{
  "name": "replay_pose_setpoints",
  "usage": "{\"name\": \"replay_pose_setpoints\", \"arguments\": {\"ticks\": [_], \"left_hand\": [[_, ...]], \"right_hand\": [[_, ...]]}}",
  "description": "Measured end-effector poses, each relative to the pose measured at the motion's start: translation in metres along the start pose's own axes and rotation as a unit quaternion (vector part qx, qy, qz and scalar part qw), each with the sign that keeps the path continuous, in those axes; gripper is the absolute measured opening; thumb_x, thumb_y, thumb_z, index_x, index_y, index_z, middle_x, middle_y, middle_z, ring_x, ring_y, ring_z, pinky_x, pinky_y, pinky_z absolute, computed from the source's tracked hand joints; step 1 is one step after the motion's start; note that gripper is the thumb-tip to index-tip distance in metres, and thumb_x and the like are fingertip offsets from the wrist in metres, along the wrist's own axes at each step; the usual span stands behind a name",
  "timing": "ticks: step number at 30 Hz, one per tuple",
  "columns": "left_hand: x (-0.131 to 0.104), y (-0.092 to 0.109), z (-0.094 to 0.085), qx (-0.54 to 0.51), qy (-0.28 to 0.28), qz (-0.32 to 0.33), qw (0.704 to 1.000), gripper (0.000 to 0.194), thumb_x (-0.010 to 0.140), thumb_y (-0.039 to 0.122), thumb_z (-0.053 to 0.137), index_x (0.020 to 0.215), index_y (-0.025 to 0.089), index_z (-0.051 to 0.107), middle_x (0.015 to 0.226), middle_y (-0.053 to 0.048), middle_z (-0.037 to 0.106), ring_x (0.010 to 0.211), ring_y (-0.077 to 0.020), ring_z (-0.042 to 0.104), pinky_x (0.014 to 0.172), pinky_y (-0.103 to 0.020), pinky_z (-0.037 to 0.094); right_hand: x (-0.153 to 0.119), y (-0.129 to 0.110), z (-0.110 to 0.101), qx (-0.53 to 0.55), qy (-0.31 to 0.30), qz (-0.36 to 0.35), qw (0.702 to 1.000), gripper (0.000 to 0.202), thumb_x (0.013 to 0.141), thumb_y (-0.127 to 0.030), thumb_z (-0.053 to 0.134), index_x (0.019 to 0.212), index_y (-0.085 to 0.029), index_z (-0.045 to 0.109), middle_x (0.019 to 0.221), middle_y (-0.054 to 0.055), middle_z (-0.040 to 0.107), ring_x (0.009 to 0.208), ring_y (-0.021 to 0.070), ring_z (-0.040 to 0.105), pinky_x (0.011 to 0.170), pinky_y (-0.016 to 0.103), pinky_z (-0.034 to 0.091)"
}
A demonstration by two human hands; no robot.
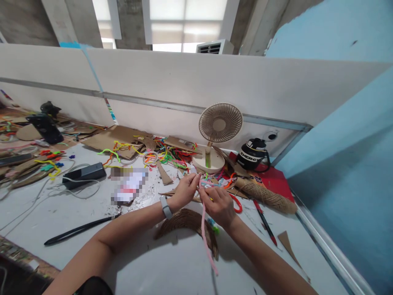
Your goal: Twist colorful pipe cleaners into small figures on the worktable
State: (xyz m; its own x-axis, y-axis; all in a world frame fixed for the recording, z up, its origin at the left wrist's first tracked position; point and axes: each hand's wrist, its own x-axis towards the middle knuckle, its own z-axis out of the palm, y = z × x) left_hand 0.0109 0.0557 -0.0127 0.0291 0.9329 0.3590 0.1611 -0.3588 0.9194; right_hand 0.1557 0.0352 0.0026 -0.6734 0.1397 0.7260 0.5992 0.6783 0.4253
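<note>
Both hands meet above the middle of the white table. My left hand (186, 190) is closed, its fingertips pinching the upper end of a pink pipe cleaner. My right hand (218, 204) is closed round the same pink pipe cleaner (204, 233), whose long free end hangs down toward the table's front. Below the hands lies a curved piece wrapped in brown twine (181, 220), with small blue and green bits (213, 225) by its right side. Red scissor handles (236, 203) show just beyond my right hand. The fingertips partly hide the pinched end.
A small fan (220, 123) stands at the back among colourful pipe cleaners (172, 157) and cardboard scraps. To the right are a twine roll (267, 194), a black jug (251, 155) and a red-black pen (265, 223). A phone (130, 186) and power bank (84, 175) lie left.
</note>
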Motion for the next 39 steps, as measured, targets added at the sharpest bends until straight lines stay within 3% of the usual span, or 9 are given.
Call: {"name": "replay_pose_setpoints", "arguments": {"ticks": [13, 18, 20, 22, 24, 26, 28, 32, 39], "left_hand": [[0.002, -0.001, 0.006, -0.261, 0.062, -0.134, 0.954, 0.055, 0.061, 0.069, 0.062, 0.062, 0.016, 0.045, 0.053, 0.006, 0.038, 0.051, -0.0066, 0.03, 0.048, -0.022, 0.025], [0.006, 0.005, 0.002, -0.339, 0.044, -0.179, 0.923, 0.058, 0.051, 0.067, 0.069, 0.06, 0.017, 0.043, 0.05, 0.007, 0.038, 0.047, -0.0055, 0.03, 0.048, -0.021, 0.025], [0.009, 0.006, -0.001, -0.345, 0.033, -0.178, 0.921, 0.056, 0.054, 0.066, 0.069, 0.061, 0.017, 0.043, 0.05, 0.007, 0.037, 0.047, -0.0055, 0.03, 0.048, -0.021, 0.025], [0.013, 0.005, -0.006, -0.311, 0.039, -0.145, 0.939, 0.053, 0.06, 0.065, 0.065, 0.061, 0.017, 0.043, 0.051, 0.007, 0.036, 0.048, -0.0057, 0.029, 0.048, -0.021, 0.024], [0.017, 0.002, -0.01, -0.243, 0.05, -0.09, 0.965, 0.051, 0.067, 0.064, 0.061, 0.06, 0.017, 0.043, 0.053, 0.006, 0.036, 0.05, -0.0063, 0.029, 0.049, -0.022, 0.024], [0.017, -0.002, -0.011, -0.171, 0.043, -0.043, 0.983, 0.049, 0.074, 0.062, 0.055, 0.06, 0.017, 0.042, 0.055, 0.006, 0.036, 0.053, -0.0073, 0.031, 0.051, -0.022, 0.026], [0.015, -0.005, -0.01, -0.123, 0.017, -0.016, 0.992, 0.046, 0.08, 0.059, 0.049, 0.062, 0.017, 0.042, 0.058, 0.005, 0.037, 0.055, -0.0081, 0.032, 0.053, -0.022, 0.028], [0.006, -0.005, -0.004, -0.079, -0.028, 0.007, 0.996, 0.041, 0.086, 0.053, 0.043, 0.066, 0.017, 0.042, 0.062, 0.004, 0.039, 0.058, -0.009, 0.034, 0.055, -0.023, 0.03], [0.0, 0.005, -0.006, -0.039, -0.126, 0.032, 0.991, 0.041, 0.088, 0.052, 0.041, 0.065, 0.017, 0.039, 0.061, 0.005, 0.032, 0.058, -0.0088, 0.029, 0.054, -0.023, 0.027]], "right_hand": [[-0.006, -0.003, 0.004, 0.038, -0.015, -0.013, 0.999, 0.021, 0.088, -0.012, 0.049, 0.102, -0.01, 0.065, 0.067, 0.005, 0.058, 0.063, 0.0173, 0.05, 0.059, 0.033, 0.032], [-0.012, 0.002, 0.013, 0.072, -0.017, -0.027, 0.997, 0.023, 0.089, -0.014, 0.049, 0.105, -0.013, 0.065, 0.066, 0.005, 0.059, 0.064, 0.0169, 0.051, 0.062, 0.032, 0.036], [-0.013, 0.011, 0.017, 0.086, -0.03, -0.001, 0.996, 0.021, 0.089, -0.015, 0.05, 0.103, -0.014, 0.065, 0.069, 0.005, 0.062, 0.066, 0.0171, 0.053, 0.064, 0.031, 0.039], [-0.013, 0.022, 0.017, 0.116, -0.051, 0.075, 0.989, 0.021, 0.09, -0.017, 0.049, 0.101, -0.015, 0.066, 0.074, 0.006, 0.064, 0.069, 0.0175, 0.056, 0.067, 0.031, 0.042], [-0.01, 0.033, 0.012, 0.178, -0.058, 0.198, 0.962, 0.022, 0.091, -0.024, 0.047, 0.099, -0.016, 0.065, 0.079, 0.007, 0.066, 0.07, 0.0171, 0.058, 0.067, 0.029, 0.044], [-0.006, 0.04, 0.005, 0.283, -0.068, 0.316, 0.903, 0.024, 0.091, -0.033, 0.045, 0.09, -0.016, 0.063, 0.077, 0.005, 0.065, 0.065, 0.0155, 0.058, 0.062, 0.027, 0.045], [-0.001, 0.04, -0.001, 0.368, -0.111, 0.383, 0.84, 0.036, 0.094, -0.039, 0.036, 0.077, -0.018, 0.059, 0.065, 0.002, 0.061, 0.06, 0.0149, 0.057, 0.058, 0.025, 0.044], [0.005, 0.027, -0.002, 0.446, -0.147, 0.416, 0.779, 0.04, 0.091, -0.048, 0.041, 0.065, -0.019, 0.053, 0.059, 0.0, 0.055, 0.058, 0.0132, 0.053, 0.056, 0.024, 0.042], [0.002, 0.028, 0.008, 0.543, -0.081, 0.493, 0.675, 0.041, 0.081, -0.054, 0.056, 0.061, -0.018, 0.05, 0.051, -0.004, 0.044, 0.046, 0.0089, 0.04, 0.043, 0.022, 0.033]]}}
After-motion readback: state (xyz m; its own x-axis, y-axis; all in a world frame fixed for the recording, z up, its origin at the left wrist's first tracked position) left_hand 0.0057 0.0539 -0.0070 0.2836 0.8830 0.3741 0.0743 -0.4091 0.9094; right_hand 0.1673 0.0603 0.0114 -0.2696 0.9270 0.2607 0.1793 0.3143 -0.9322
